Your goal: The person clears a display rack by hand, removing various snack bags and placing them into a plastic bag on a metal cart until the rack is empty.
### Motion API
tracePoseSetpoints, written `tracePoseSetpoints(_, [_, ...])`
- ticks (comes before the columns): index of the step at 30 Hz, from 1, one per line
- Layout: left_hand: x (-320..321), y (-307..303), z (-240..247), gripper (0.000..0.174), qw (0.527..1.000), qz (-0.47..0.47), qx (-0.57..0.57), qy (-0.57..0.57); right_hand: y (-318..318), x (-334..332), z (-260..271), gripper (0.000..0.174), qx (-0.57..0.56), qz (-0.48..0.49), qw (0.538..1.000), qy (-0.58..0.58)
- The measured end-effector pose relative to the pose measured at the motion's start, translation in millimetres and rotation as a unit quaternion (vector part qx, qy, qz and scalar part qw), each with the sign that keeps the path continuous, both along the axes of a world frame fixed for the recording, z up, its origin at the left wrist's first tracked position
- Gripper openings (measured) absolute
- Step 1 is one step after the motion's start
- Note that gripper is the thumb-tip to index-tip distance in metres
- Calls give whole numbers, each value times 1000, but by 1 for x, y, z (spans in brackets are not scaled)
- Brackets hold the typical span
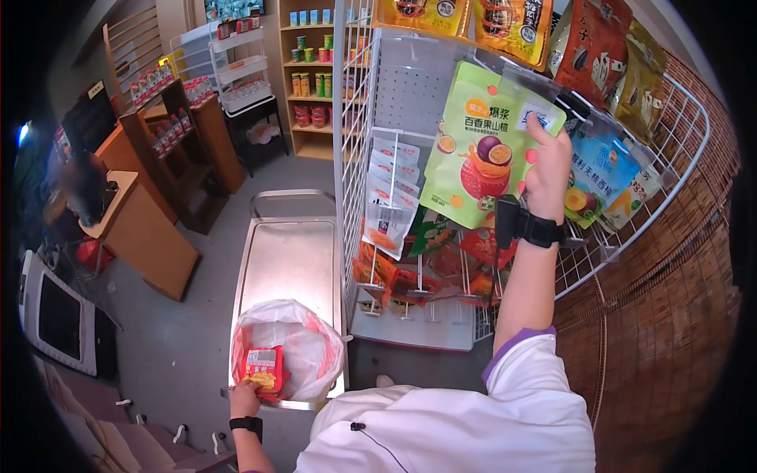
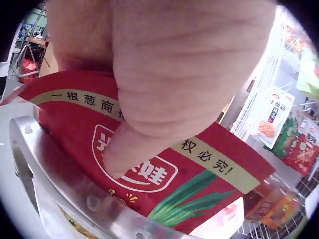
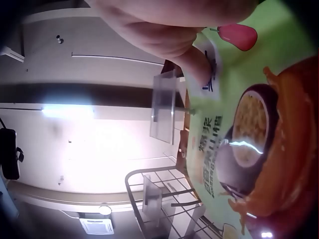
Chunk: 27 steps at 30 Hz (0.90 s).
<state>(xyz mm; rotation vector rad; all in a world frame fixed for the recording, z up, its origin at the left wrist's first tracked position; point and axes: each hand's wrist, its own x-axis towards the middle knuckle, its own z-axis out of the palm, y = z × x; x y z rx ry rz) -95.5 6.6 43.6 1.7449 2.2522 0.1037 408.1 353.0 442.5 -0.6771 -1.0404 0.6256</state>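
High on the rack, my right hand (image 1: pixel 548 162) pinches the upper right corner of a light green snack pouch (image 1: pixel 461 150) printed with passion fruit and red fruit. In the right wrist view, its thumb (image 3: pixel 199 67) lies across the pouch's white label, with the other fingers partly hidden. Low on the left, my left hand (image 1: pixel 244 400) grips a red snack packet (image 1: pixel 264 361) at the mouth of a white plastic bag (image 1: pixel 319 335). From the left wrist, the thumb (image 2: pixel 119 159) presses on the packet's red face beside the metal cart rim (image 2: pixel 25 164).
The metal cart (image 1: pixel 288 252) carries the plastic bag at its near end. A white wire rack (image 1: pixel 347 158) holds hanging snack packets, among them a blue pouch (image 1: pixel 603 162) and red-brown pouches (image 1: pixel 591 51). Wooden shelves (image 1: pixel 311 79) stand farther back.
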Motion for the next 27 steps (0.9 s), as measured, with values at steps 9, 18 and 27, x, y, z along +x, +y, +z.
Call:
tracePoseSetpoints(9, [5,2,13,14,998,-27,-22,43,-17,33,-1,30,-123,159,976,-83])
tracePoseSetpoints(18, [10,8,23,18,1000,-11,-11,26,-70,13,-21,37,-164,214,955,-125])
tracePoseSetpoints(27, [10,5,18,17,999,-20,15,29,-151,-192,-178,18,-253,299,914,-107])
